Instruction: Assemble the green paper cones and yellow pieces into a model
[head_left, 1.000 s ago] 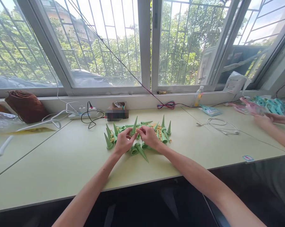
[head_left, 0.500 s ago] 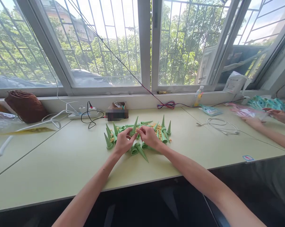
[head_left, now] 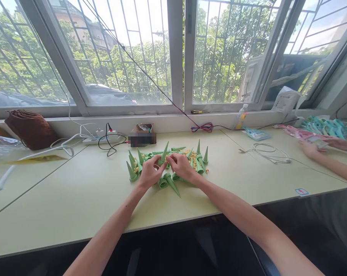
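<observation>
Between thumb and fingers my left hand [head_left: 150, 171] grips a green plastic cone spike [head_left: 164, 152], its point tilted up. Close against it, my right hand [head_left: 181, 165] is pinched at the cone's side; what its fingertips hold is too small to make out. Around both hands lie several more green cone spikes, some upright like the one at the right [head_left: 206, 155], others on their sides like the one in front [head_left: 173, 185]. Small yellowish pieces [head_left: 194, 156] are heaped among the cones behind my hands.
A small brown box [head_left: 146, 134] and a power strip [head_left: 101, 138] with cables stand along the window wall. To the right are a coiled white cable [head_left: 271, 153], a bottle [head_left: 241, 116] and a blue packet [head_left: 257, 133]. Another person's hands [head_left: 313, 148] handle pink packaged items at far right.
My hands and the green cone stay almost in place. At far right, the other person's hands have shifted slightly, with the pink packaging moved along with them.
</observation>
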Action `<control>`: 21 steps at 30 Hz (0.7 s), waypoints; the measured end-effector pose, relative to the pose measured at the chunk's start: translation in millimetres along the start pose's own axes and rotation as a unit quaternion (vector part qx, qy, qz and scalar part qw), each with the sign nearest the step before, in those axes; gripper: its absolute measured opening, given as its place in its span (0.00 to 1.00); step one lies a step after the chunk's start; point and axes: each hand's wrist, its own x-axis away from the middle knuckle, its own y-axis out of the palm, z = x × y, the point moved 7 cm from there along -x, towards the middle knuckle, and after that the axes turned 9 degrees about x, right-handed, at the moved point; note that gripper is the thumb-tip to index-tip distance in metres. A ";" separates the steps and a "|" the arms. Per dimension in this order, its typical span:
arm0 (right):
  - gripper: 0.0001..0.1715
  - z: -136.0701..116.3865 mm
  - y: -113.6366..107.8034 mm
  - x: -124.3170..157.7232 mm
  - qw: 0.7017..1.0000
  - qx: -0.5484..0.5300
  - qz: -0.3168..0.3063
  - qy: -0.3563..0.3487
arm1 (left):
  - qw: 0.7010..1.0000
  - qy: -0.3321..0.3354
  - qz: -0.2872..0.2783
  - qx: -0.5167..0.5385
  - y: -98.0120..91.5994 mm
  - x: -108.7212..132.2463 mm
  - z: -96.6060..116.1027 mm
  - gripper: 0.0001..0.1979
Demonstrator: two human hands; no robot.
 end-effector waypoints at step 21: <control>0.17 1.2 1.9 -0.5 1.000 0.004 0.001 -0.008 | 1.000 0.001 0.003 -0.001 -0.4 0.0 2.4 0.14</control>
